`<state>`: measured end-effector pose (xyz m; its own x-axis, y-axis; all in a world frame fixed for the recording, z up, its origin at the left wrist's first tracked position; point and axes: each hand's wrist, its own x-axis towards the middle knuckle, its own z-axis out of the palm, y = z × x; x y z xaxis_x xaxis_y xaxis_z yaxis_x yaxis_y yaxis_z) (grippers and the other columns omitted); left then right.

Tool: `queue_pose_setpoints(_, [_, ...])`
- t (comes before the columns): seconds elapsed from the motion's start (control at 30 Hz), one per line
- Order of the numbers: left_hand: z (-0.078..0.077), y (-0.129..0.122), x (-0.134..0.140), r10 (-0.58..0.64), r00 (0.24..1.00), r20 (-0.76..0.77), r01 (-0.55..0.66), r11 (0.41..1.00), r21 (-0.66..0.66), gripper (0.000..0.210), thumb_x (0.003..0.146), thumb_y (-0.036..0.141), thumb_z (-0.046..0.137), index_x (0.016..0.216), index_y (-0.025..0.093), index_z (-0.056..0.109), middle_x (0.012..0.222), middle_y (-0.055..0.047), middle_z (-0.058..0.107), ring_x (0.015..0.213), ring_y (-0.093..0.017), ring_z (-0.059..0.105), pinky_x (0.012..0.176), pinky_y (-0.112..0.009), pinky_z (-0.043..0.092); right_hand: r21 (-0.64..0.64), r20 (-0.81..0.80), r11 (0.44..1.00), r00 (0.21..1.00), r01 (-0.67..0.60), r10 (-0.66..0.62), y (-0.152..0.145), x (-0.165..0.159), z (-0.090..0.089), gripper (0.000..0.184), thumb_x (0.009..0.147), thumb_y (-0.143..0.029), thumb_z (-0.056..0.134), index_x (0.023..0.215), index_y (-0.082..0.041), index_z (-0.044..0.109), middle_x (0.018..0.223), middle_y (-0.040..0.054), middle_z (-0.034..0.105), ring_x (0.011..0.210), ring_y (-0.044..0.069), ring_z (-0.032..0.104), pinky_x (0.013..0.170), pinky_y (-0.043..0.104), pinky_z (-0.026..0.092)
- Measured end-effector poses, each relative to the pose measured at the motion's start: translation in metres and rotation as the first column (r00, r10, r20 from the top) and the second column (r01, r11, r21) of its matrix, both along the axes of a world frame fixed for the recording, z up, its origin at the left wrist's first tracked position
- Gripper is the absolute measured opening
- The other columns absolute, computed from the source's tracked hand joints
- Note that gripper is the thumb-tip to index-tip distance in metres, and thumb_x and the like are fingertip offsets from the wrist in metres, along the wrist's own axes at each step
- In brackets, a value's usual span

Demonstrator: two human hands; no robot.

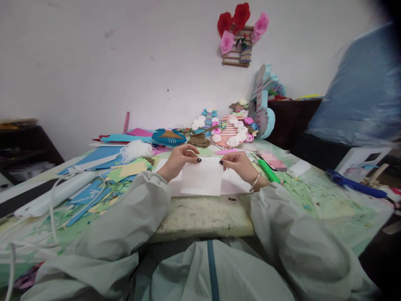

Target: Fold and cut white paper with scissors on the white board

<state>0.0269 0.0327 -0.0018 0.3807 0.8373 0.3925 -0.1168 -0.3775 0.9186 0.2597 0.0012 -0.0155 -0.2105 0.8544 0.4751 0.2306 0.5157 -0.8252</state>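
Observation:
A small white sheet of paper (201, 179) hangs upright between my two hands, close to the table's front edge. At its upper left corner, my left hand (181, 160) pinches it between thumb and fingers. My right hand (238, 166), with a bracelet at the wrist, closes thumb and finger on the upper right corner. Behind and below it, a larger white sheet (235, 184) lies flat on the table, partly covered by the held paper and my hands.
Blue and yellow paper scraps (103, 192) and a white corded tool (62, 194) lie at left, near white string (137, 150). Flowered craft pieces (232, 131) stand at the back. A green cutter (268, 170), a white roll (299, 168) and a blue-handled tool (357, 184) lie at right.

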Motion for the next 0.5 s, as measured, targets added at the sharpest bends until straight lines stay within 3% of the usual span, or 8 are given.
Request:
queue_pose_setpoints(0.13, [0.001,0.005,-0.008,0.009,0.993,-0.121,-0.006,1.000,0.029,0.032,0.055,0.022,0.078,0.081,0.016,0.063,0.069,-0.004,0.069,0.064,-0.016,0.064,0.058,-0.025,0.044,0.016,0.043,0.999,0.999,0.027,-0.028,-0.002,0.005,0.003,0.020,0.069,-0.032,0.064,0.060,-0.015,0.063,0.054,0.0004,0.061,0.051,0.010,0.050,0.053,0.023,0.038])
queue_pose_setpoints(0.3, [0.005,0.009,-0.013,0.133,0.974,-0.182,-0.116,0.988,0.101,0.033,0.052,0.025,0.080,0.078,0.015,0.064,0.065,-0.005,0.069,0.063,-0.018,0.065,0.058,-0.026,0.046,0.024,0.053,0.997,0.996,0.073,-0.074,-0.004,0.005,0.004,0.022,0.070,-0.034,0.063,0.058,-0.015,0.063,0.054,0.0011,0.061,0.051,0.010,0.050,0.054,0.024,0.040])
queue_pose_setpoints(0.4, [0.006,0.014,-0.019,0.203,0.960,-0.192,-0.170,0.970,0.174,0.028,0.052,0.027,0.080,0.073,0.015,0.066,0.063,-0.004,0.068,0.061,-0.016,0.063,0.056,-0.025,0.045,0.017,-0.065,0.997,0.995,0.080,-0.078,0.005,0.007,-0.001,0.026,0.071,-0.038,0.063,0.061,-0.014,0.064,0.057,0.0035,0.063,0.053,0.012,0.053,0.056,0.025,0.043])
queue_pose_setpoints(0.5, [0.007,0.021,-0.028,0.339,0.930,-0.142,-0.296,0.920,0.258,0.023,0.055,0.029,0.078,0.069,0.015,0.067,0.062,-0.004,0.067,0.058,-0.014,0.060,0.053,-0.023,0.044,0.008,-0.138,0.977,0.968,0.213,-0.210,0.024,0.013,-0.011,0.025,0.069,-0.038,0.064,0.071,-0.013,0.066,0.064,0.0051,0.066,0.057,0.013,0.056,0.058,0.026,0.044])
